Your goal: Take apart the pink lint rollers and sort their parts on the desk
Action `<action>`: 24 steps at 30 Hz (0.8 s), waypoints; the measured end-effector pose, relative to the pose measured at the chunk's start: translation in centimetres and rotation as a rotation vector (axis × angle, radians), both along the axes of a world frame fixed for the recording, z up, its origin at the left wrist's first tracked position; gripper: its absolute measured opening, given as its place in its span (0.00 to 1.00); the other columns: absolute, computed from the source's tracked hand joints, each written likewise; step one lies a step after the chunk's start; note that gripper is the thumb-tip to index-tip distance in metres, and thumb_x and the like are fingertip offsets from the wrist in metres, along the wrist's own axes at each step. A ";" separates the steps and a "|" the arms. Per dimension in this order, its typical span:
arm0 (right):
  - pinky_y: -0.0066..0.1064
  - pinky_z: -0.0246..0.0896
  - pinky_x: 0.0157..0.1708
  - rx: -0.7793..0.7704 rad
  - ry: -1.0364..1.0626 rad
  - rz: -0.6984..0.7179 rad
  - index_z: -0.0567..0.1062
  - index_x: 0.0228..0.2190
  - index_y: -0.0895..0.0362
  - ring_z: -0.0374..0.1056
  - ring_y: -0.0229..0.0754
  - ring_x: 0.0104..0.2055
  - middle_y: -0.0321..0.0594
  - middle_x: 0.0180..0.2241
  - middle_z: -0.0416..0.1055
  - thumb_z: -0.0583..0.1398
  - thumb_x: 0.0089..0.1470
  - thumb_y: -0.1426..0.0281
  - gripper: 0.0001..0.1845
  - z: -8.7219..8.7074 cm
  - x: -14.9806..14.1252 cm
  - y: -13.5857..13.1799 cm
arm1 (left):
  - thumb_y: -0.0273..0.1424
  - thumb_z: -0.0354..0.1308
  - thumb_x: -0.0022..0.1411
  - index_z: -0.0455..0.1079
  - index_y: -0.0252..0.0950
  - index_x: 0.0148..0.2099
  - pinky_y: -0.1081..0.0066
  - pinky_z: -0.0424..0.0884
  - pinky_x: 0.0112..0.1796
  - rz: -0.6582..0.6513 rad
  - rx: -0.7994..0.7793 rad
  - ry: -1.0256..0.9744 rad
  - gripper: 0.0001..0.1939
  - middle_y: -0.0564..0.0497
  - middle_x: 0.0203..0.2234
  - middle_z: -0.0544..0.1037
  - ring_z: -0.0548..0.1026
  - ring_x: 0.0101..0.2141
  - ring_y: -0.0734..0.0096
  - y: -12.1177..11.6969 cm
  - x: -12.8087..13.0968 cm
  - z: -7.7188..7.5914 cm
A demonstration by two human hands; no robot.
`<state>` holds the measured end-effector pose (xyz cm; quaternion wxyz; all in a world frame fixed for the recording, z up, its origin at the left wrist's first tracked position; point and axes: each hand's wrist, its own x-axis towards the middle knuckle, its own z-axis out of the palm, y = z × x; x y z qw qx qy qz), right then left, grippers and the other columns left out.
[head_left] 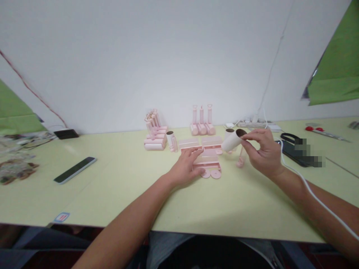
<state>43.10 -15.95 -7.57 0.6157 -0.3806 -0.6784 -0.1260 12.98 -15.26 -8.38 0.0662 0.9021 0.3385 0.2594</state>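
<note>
A: How's the room looking on your feed?

B: I'm looking down at a yellow-green table (126, 209) butting up against a white wall (168, 56), with green cloth (335, 71) hanging at both sides. A phone (75, 170) is lying out left, and a power strip (246, 123) is sitting by the wall on the right.

A: And the hands?

B: The right hand (262, 149) is pinching a white roll (232, 141) at its brown-cored end, thumb and fingertips closed on the rim. The roll is tilting, and an upright roll (230, 131) is showing just behind it. The left hand (186, 168) is resting on the pink trays (208, 165), fingers loosely spread, thumb tip reaching the flat discs (215, 174). I'm not seeing it grip anything.

A: Edges? Space to move?

B: The front edge is running well below the trays, both forearms crossing it. I'm getting a wide stretch of tabletop between the phone and the left hand, and more between the discs and that edge. Right side's tighter: a white cable (314, 194) is draping over the right forearm.
</note>
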 end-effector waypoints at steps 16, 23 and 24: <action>0.29 0.64 0.21 -1.010 0.361 0.600 0.67 0.41 0.54 0.68 0.36 0.25 0.39 0.36 0.75 0.63 0.51 0.63 0.16 -1.7 -5.8 -3.0 | 0.37 0.64 0.57 0.69 0.36 0.48 0.65 0.70 0.40 -0.223 0.058 -0.458 0.19 0.45 0.38 0.77 0.74 0.37 0.66 -3.0 2.2 1.1; 0.36 0.63 0.41 -0.761 -0.503 0.290 0.71 0.49 0.55 0.73 0.47 0.41 0.45 0.44 0.77 0.58 0.56 0.70 0.18 -2.2 -5.5 -3.4 | 0.39 0.61 0.60 0.61 0.36 0.52 0.71 0.67 0.32 -0.129 -0.204 -0.583 0.22 0.52 0.28 0.75 0.72 0.27 0.72 -2.1 0.6 0.5; 0.36 0.63 0.43 -0.758 -0.551 0.282 0.69 0.53 0.55 0.72 0.49 0.44 0.46 0.46 0.76 0.58 0.56 0.71 0.22 -2.4 -5.6 -3.5 | 0.38 0.61 0.59 0.60 0.36 0.52 0.70 0.67 0.32 -0.140 -0.205 -0.560 0.23 0.52 0.29 0.76 0.73 0.28 0.72 -2.2 0.7 0.5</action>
